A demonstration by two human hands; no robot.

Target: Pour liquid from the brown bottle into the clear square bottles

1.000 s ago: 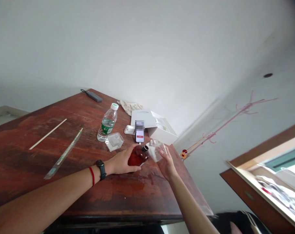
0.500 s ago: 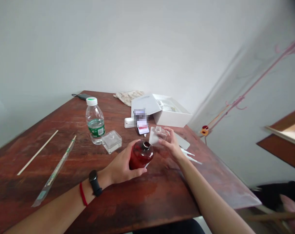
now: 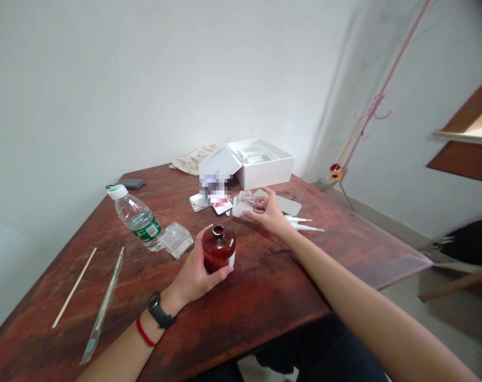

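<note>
The left hand (image 3: 192, 278) is wrapped around an amber glass bottle (image 3: 219, 250), its fingers closed across the front. The bottle looks upright, with its mouth uncapped and a strip of white label at its right edge; whether its base touches the table is hidden. A black smartwatch (image 3: 159, 310) and a red cord bracelet (image 3: 144, 332) circle the left wrist.

The right arm stretches across a wooden table (image 3: 264, 297), and the right hand (image 3: 268, 213) holds a clear square glass bottle (image 3: 244, 205) in a narrow grip, with its fingers over the far side.

Just beyond that hand lie two white plastic droppers (image 3: 302, 224) and one grey card (image 3: 282, 204). Behind it is one open white box (image 3: 260, 164). One clear glass cube (image 3: 176, 240) sits beside one plastic water bottle (image 3: 139, 220) with a green label. One wooden stick (image 3: 74, 287) and one plastic-sleeved stick (image 3: 103, 307) lie further left.
</note>
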